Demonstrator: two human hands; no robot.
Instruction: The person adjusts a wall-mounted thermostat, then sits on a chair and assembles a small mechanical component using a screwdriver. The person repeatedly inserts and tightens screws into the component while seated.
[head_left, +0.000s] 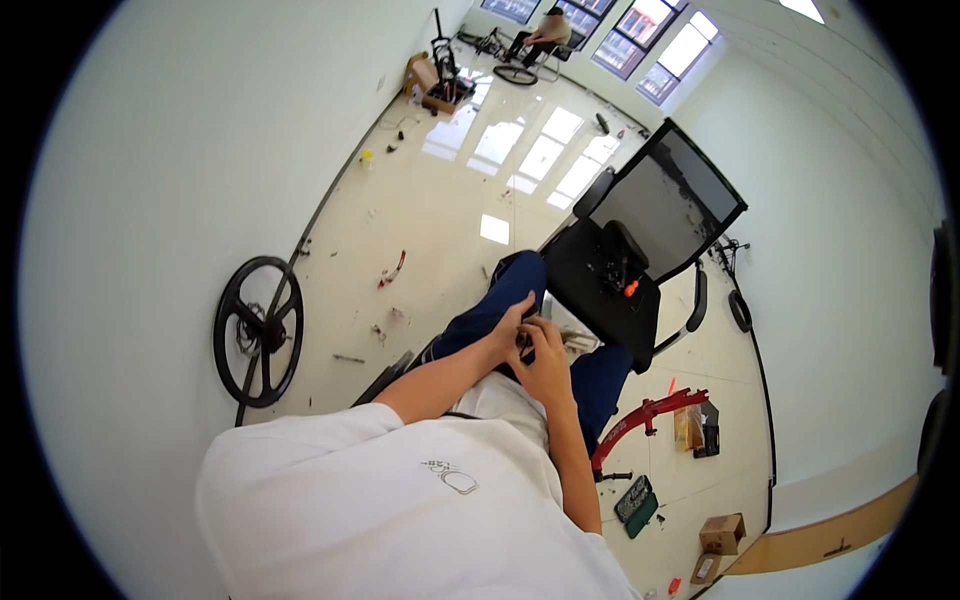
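Observation:
My left hand and my right hand meet over my lap, above my blue trousers. Fingers of both curl around a small dark part, mostly hidden between them, so its kind does not show. Ahead to the right stands a black office chair with a mesh back. On its seat lie a dark, saddle-like piece, an orange-handled tool and small dark bits.
A black spoked wheel leans on the left wall. To my right are a red bicycle frame, a green tool case and cardboard boxes. Loose parts dot the floor. Another person sits by the far windows.

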